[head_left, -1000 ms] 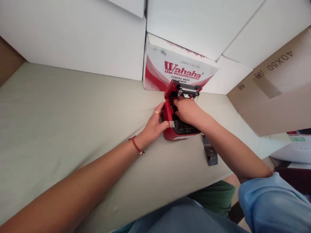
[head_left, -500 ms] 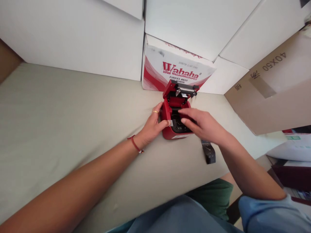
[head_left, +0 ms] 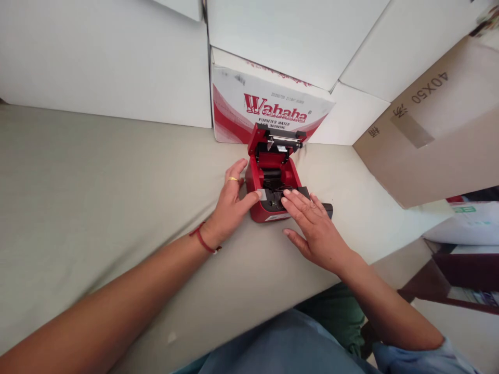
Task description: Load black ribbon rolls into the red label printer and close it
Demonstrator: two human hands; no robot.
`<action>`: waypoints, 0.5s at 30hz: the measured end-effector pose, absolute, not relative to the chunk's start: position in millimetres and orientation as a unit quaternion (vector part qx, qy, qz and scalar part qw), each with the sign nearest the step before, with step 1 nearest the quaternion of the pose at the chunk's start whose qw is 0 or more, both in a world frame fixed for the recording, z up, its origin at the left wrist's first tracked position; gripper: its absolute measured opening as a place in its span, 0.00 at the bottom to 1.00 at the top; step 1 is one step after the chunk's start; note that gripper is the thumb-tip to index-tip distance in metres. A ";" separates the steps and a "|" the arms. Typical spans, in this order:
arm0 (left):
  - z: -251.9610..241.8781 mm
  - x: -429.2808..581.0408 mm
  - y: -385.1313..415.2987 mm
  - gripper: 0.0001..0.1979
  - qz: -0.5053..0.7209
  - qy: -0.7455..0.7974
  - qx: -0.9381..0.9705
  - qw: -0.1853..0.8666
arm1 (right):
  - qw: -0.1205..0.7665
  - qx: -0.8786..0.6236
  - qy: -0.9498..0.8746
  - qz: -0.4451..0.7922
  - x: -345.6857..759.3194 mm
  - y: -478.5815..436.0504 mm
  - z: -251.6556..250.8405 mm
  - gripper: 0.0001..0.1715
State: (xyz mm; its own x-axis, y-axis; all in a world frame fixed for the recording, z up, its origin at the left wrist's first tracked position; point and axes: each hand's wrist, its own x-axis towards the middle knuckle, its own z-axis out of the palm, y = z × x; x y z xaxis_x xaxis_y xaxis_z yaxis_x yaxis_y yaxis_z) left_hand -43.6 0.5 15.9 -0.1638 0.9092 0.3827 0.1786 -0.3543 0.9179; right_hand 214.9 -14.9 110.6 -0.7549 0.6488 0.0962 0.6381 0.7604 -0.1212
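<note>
A small red device (head_left: 253, 200) stands on the table, its lid (head_left: 258, 137) tilted up at the back and its black inside showing. My left hand (head_left: 234, 200) rests against the device's left side, thumb on the front left rim by a grey patch, fingers apart. Spread over the front right part of the device is my right hand (head_left: 310, 223), its fingertips at the black front section. Nothing shows in its grasp. A black object (head_left: 327, 210) lies just right of the device, partly hidden behind my right hand.
Behind the device stands a Wahaha carton (head_left: 273, 106), with white boxes (head_left: 105, 57) beside and above it. A brown cardboard box (head_left: 424, 124) leans at the right. The table (head_left: 97, 166) has its near edge by my body.
My right hand has moved from above the device's inside toward its front right, and its fingers have spread. The view has shifted. My left hand stays at the device's left side.
</note>
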 end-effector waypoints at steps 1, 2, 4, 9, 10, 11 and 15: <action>24.0 -42.2 -6.3 0.38 0.601 0.481 0.577 0.271 | 0.070 -0.346 -0.935 0.042 214.3 -15.2 110.6 0.45; 32.3 -40.2 -13.3 0.36 0.603 0.487 0.595 0.214 | 0.074 -0.346 -0.934 0.044 213.9 -15.7 110.3 0.45; 46.5 -34.5 -26.5 0.28 0.583 0.486 0.643 0.100 | 0.082 -0.341 -0.935 0.054 214.3 -16.9 109.4 0.46; 54.5 -17.4 -41.5 0.31 0.498 0.402 0.768 -0.027 | 0.148 -0.334 -0.916 0.165 221.8 -13.7 113.9 0.48; 53.0 -15.3 -41.8 0.31 0.490 0.403 0.772 -0.035 | 0.174 -0.341 -0.902 0.200 223.1 -9.3 117.1 0.48; 51.4 -13.9 -41.7 0.31 0.484 0.407 0.774 -0.039 | 0.206 -0.351 -0.884 0.230 223.7 -2.7 121.0 0.46; 48.6 -13.6 -41.4 0.31 0.474 0.414 0.776 -0.041 | 0.321 -0.411 -0.825 0.219 212.4 47.5 139.2 0.42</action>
